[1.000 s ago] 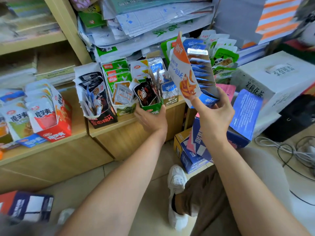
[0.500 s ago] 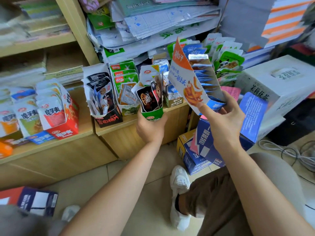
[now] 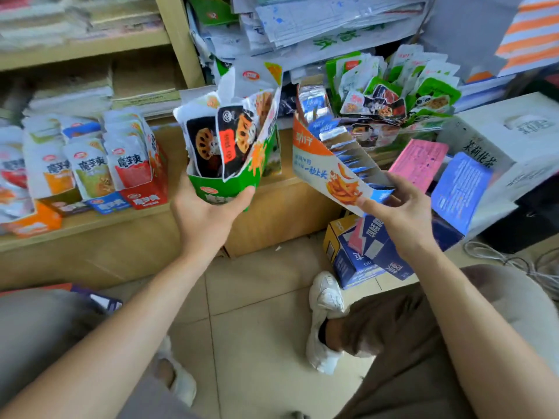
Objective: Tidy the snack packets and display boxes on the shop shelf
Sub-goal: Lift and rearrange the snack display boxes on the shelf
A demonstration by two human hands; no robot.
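Note:
My left hand grips the base of a green display box stuffed with black lotus-root snack packets, held up in front of the wooden shelf. My right hand holds a white, orange and blue display box by its lower end, tilted, with a row of blue packets inside. Both boxes are off the shelf, side by side and apart.
Red, blue and orange display boxes of white packets line the shelf at left. A heap of green and white packets lies at the back right, beside a white carton. Blue cartons stand on the tiled floor near my shoe.
My left hand has lifted the green box off the shelf edge and brought it up and toward me. The right hand's box has tilted lower. The view has shifted right along the shelf.

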